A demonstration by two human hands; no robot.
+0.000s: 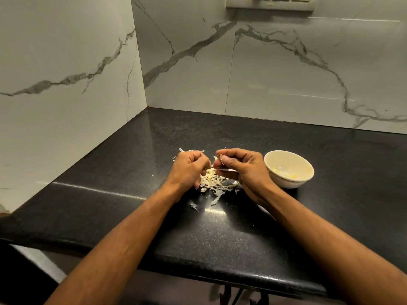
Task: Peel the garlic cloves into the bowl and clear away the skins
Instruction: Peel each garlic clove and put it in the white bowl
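Note:
A heap of pale garlic skins (212, 180) lies on the black counter, just below my two hands. My left hand (189, 167) hovers over the heap with curled fingers, pinching something small at its fingertips. My right hand (239, 165) faces it, fingers curled round a small garlic piece (217, 162) and what looks like a thin knife blade (226, 170). The two hands meet fingertip to fingertip. A cream bowl (306, 166) stands to the right of my right hand, with a few peeled yellowish cloves (275, 171) inside.
The black granite counter (242, 234) fills a corner between marble-patterned walls on the left and at the back. Stray skin flakes (195, 206) lie nearer to me. The counter's front edge runs across the lower frame. A switch panel (272, 2) sits high on the back wall.

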